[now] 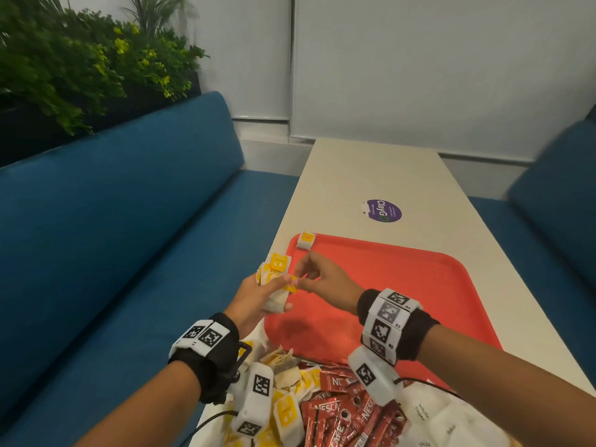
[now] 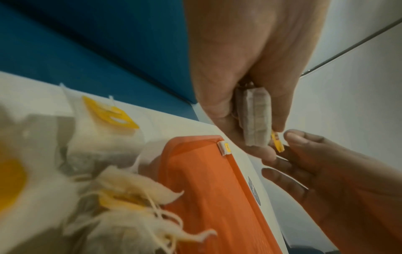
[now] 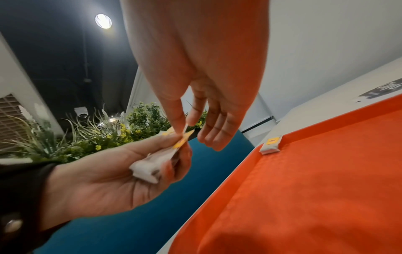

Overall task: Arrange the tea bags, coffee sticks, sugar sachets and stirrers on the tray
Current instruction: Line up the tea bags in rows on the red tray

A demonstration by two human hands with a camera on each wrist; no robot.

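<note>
Left hand [image 1: 254,298] grips a bunch of tea bags [image 1: 275,279] over the red tray's [image 1: 403,279] 9 o'clock edge; right hand [image 1: 322,279] pinches one yellow tag [image 1: 293,283] from that bunch. One tea bag [image 1: 306,241] sits at the tray's 11 o'clock corner. Loose tea bags [image 1: 287,411], Nescafe coffee sticks [image 1: 342,411] and white sugar sachets [image 1: 442,417] are heaped at 6 o'clock on the counter [image 1: 371,175].

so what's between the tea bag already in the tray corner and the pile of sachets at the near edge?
Only bare red tray floor lies between tea bag and pile, in the head view.
</note>
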